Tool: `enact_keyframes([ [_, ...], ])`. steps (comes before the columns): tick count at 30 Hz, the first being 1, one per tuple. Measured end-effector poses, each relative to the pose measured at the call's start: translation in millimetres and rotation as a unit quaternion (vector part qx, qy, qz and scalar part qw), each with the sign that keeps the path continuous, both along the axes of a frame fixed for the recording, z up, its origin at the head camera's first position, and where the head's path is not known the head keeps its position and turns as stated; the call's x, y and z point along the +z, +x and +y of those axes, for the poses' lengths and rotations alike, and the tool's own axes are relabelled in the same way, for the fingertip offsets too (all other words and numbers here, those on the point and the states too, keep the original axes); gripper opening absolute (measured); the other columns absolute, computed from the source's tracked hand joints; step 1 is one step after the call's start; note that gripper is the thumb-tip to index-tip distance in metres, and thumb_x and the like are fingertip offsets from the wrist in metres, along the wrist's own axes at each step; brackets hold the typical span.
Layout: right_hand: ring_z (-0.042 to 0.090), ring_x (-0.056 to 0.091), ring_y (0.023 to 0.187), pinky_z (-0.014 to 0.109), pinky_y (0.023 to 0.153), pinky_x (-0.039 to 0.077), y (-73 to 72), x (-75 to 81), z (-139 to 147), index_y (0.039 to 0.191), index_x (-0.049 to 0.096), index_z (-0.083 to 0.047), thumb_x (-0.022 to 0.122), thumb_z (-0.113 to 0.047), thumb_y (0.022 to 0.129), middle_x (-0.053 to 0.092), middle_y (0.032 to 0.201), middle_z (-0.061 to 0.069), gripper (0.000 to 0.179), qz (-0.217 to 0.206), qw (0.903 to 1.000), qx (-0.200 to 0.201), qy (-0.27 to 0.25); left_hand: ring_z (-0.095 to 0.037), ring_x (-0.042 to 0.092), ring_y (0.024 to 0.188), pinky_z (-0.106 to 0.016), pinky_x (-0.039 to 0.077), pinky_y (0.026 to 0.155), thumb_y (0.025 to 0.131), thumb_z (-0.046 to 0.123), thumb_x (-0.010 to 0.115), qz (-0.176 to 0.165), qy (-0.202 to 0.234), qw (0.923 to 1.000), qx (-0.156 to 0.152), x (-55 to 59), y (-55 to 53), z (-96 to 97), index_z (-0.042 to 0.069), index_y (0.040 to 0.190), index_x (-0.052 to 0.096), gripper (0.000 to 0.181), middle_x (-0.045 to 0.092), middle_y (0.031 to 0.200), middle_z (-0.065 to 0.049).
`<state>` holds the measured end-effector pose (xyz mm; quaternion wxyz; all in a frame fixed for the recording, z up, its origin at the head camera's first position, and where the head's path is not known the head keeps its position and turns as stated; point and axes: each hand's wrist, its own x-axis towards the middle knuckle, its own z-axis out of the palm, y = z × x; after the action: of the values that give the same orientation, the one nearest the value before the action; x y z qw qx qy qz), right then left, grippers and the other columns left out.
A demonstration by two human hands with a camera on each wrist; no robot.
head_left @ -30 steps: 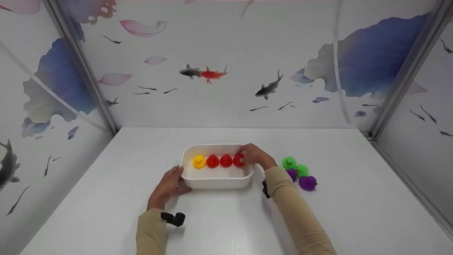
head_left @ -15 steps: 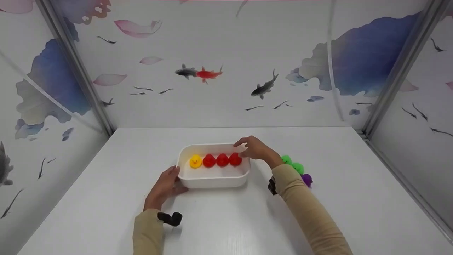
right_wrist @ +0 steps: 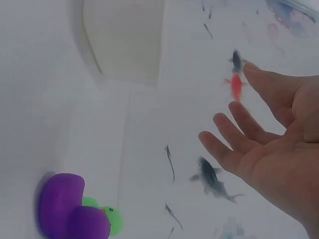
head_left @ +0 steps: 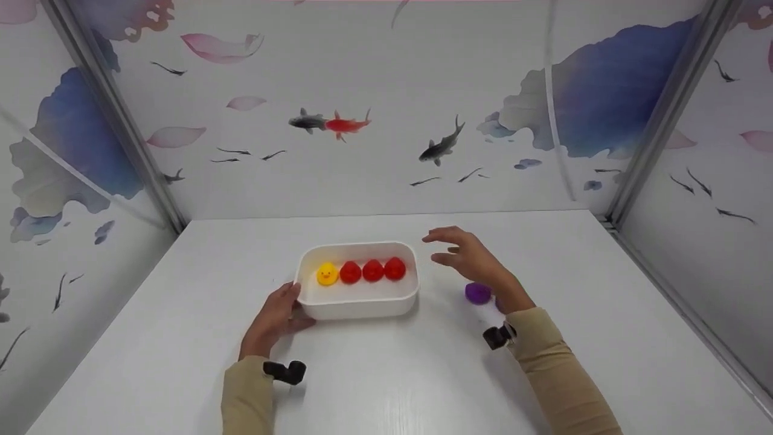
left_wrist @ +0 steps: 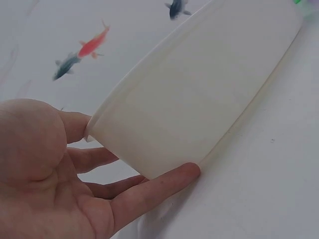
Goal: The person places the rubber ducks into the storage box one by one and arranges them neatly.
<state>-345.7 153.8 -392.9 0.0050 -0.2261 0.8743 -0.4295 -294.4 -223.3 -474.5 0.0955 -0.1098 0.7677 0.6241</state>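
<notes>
A white plastic bin stands on the table. Inside it a yellow rubber duck and three red rubber ducks form a row from left to right. My left hand holds the bin's near left corner, thumb along the front wall and fingers at the left end. Right of the bin, my right hand is in the air with fingers spread and nothing in it. Below it sits a purple rubber duck; the forearm partly hides another purple one. In the right wrist view a green rubber duck shows behind purple.
White panels printed with fish and petals rise at the back and both sides of the white table. Metal posts mark the back corners. Small black cameras are strapped at both wrists.
My right hand has let go of the rightmost red duck, left the bin and moved right, over the loose ducks. The left hand stays on the bin. The head view has shifted slightly.
</notes>
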Motion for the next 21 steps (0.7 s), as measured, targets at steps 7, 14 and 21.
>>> enact_keyframes([
  [7, 0.038, 0.048, 0.138, 0.054, 0.115, 0.042, 2.7, -9.5, 41, 0.138, 0.059, -0.007, 0.064, -0.011, 0.098, 0.053, 0.147, 0.016, 0.04, 0.02, 0.9986, -0.027, -0.042, -0.035, 0.044, 0.14, -0.043, 0.055, 0.102, 0.109, 0.042, 0.036, -0.001, 0.008, 1.0, 0.0, 0.4, 2.6, 1.5, 0.012, 0.159, 0.024, 0.06, 0.037, 0.159, -0.021],
  [14, 0.039, 0.048, 0.139, 0.053, 0.114, 0.043, -5.6, -21.8, 74, 0.139, 0.056, -0.002, 0.063, -0.015, 0.099, 0.053, 0.146, 0.021, 0.043, 0.016, 0.9942, -0.064, -0.085, -0.033, 0.048, 0.136, -0.04, 0.056, 0.1, 0.109, 0.043, 0.035, 0.015, 0.002, 0.9999, -0.007, 2.2, 4.0, 0.8, 0.011, 0.159, 0.026, 0.059, 0.043, 0.154, -0.021],
  [21, 0.041, 0.044, 0.141, 0.057, 0.113, 0.043, -13.8, -38.7, 90, 0.142, 0.053, -0.003, 0.064, -0.026, 0.1, 0.048, 0.151, 0.021, 0.049, -0.018, 0.9921, -0.105, -0.067, -0.033, 0.048, 0.136, -0.04, 0.056, 0.101, 0.109, 0.043, 0.035, 0.013, 0.003, 0.9999, -0.01, 1.6, 3.5, 0.1, 0.012, 0.16, 0.024, 0.061, 0.042, 0.155, -0.022],
])
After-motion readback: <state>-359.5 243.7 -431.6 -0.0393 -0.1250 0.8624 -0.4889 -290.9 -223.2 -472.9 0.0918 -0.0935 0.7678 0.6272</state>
